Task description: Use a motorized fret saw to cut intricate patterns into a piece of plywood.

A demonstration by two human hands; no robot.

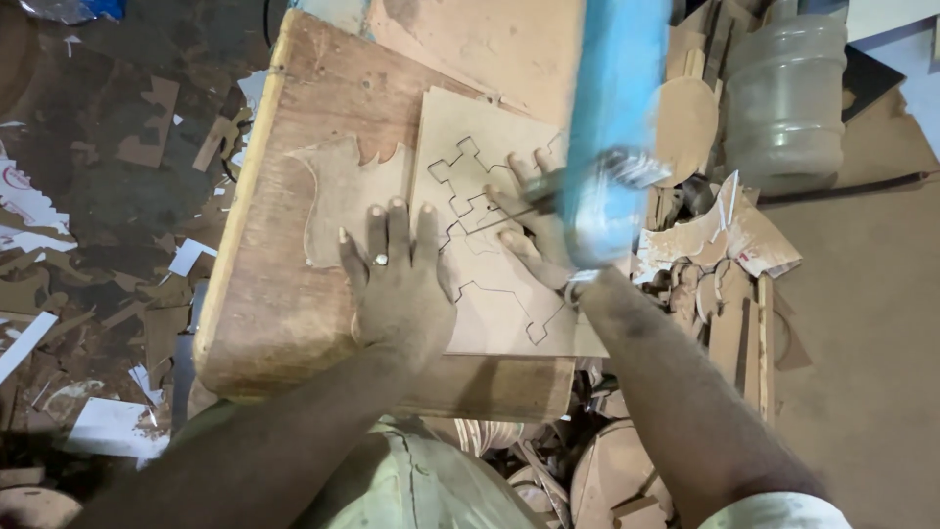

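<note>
- Item, work piece: we have a thin tan fibreboard sheet lying flat on a worn wooden work table, with a stepped, puzzle-like line already cut through it from the upper edge down toward the near right corner.
- Item, left hand: it lies palm down, fingers spread and flat, pressing the sheet's left margin to the table; a ring shows on one finger. It clamps nothing, only bears down.
- Item, right hand: its fingers are spread on the sheet just beside the blade zone. The saw arm covers the palm, so we cannot tell whether it pinches the sheet's edge or merely presses.
- Item, machine: a blue saw arm runs over the sheet from the far side, blurred with motion at its lower end, where the blade presumably meets the board; the blade itself is not visible.
- Item, offcut: a wavy-edged cut shape rests on the table left of the sheet, touching it.
- Item, surroundings: a clear plastic water jug stands at the far right; scrap pieces lie beside the table and on the floor.
- Handling note, our judgement: we should keep both palms flat and firm so the sheet does not chatter, turn it slowly at each notch corner, and hold the right fingertips to the side of the cut line, never ahead of it.
</note>
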